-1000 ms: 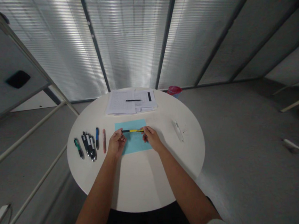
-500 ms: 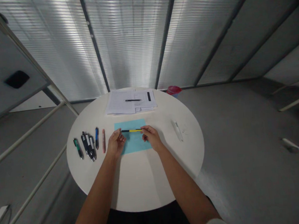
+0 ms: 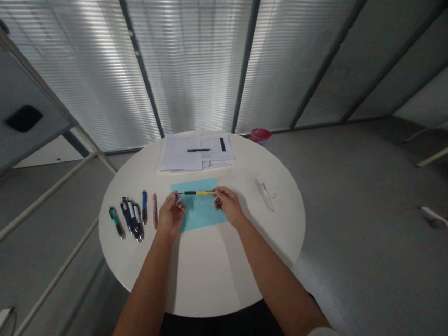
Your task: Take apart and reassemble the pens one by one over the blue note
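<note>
Pinched by the left hand [image 3: 171, 209], a thin stem [image 3: 181, 193] has been bared (disassembly, seemingly); the pen [image 3: 199, 192] is held by the right hand [image 3: 227, 204].

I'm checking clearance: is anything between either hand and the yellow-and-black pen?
Nothing visible: the left hand and right hand hold opposite ends of the yellow-and-black pen, above the blue sheet.
</note>
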`<state>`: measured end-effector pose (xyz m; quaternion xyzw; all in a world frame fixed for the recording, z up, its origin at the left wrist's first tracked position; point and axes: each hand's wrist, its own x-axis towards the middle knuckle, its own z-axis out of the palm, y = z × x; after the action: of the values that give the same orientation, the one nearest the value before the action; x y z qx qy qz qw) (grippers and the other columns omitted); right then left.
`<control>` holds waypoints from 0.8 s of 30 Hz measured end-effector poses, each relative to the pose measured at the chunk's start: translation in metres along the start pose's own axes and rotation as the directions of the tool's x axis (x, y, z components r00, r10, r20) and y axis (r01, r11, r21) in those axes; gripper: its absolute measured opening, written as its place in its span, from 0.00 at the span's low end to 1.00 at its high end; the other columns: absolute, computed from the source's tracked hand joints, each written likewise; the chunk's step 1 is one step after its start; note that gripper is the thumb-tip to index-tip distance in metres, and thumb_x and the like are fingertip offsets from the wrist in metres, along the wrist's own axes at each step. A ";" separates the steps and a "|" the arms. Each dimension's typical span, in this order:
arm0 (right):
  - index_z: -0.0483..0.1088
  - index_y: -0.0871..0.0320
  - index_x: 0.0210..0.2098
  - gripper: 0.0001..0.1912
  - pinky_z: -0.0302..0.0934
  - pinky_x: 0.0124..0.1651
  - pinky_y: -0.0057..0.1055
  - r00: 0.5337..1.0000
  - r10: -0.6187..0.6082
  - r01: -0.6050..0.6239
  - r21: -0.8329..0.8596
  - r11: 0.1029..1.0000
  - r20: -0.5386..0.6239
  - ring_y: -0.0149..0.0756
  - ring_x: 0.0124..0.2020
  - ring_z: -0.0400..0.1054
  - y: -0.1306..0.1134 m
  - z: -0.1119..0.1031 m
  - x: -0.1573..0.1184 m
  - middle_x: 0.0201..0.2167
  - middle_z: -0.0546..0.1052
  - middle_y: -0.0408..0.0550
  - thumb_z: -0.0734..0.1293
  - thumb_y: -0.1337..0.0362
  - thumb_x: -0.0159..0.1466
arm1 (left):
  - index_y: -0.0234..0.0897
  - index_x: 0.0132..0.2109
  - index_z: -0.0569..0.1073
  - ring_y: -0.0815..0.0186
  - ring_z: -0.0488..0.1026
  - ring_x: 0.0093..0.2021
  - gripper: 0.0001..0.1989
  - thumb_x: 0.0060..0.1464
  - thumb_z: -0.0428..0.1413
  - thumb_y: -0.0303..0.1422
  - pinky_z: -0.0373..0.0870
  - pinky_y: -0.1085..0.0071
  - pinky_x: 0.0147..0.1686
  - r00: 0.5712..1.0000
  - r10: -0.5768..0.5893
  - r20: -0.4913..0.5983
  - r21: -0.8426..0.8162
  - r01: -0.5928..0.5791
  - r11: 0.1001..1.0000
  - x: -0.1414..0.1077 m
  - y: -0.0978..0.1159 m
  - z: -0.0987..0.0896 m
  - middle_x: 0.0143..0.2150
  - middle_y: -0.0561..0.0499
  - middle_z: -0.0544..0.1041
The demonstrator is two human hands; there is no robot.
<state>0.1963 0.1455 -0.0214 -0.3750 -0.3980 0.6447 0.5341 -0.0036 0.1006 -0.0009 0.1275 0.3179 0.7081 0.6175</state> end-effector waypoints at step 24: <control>0.71 0.55 0.37 0.18 0.57 0.19 0.25 0.997 0.050 -0.046 0.072 0.996 -0.053 0.27 0.20 0.65 -0.014 0.006 -0.004 0.28 0.73 0.40 0.73 0.54 0.51 | 0.42 0.34 0.78 0.53 0.69 0.45 0.07 0.43 0.64 0.30 0.49 0.54 0.61 0.886 0.429 0.178 0.873 -0.343 0.347 -0.001 0.008 -0.013 0.35 0.47 0.77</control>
<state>0.1972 0.1422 -0.0061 -0.3829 -0.3509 0.6606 0.5421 -0.0169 0.0951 -0.0060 0.4715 0.6247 0.5656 0.2597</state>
